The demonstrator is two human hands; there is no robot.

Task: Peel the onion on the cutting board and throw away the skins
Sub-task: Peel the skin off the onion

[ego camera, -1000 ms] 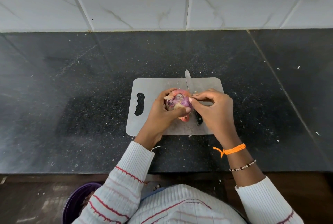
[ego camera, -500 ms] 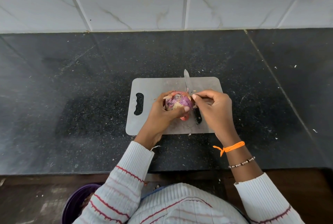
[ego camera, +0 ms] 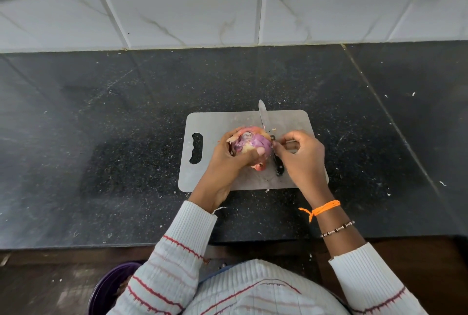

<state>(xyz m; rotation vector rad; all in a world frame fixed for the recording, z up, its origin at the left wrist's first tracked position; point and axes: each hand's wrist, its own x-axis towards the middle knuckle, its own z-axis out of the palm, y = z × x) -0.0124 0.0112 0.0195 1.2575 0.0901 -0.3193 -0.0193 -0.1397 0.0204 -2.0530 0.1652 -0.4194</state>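
Your left hand [ego camera: 228,156] is wrapped around the red onion [ego camera: 249,143], holding it over the middle of the grey cutting board [ego camera: 215,122], thumb pressed across its near side. Purple flesh shows on top, with papery skin still clinging at the edges. Your right hand [ego camera: 301,156] sits just beside the onion with fingers curled, fingertips at its right side; it seems to pinch a bit of skin, though that spot is too small to tell for sure. The knife [ego camera: 264,118] lies on the board between your hands, black handle toward you. A purple bin [ego camera: 111,287] stands below the counter [ego camera: 101,150]. No writing is readable anywhere.
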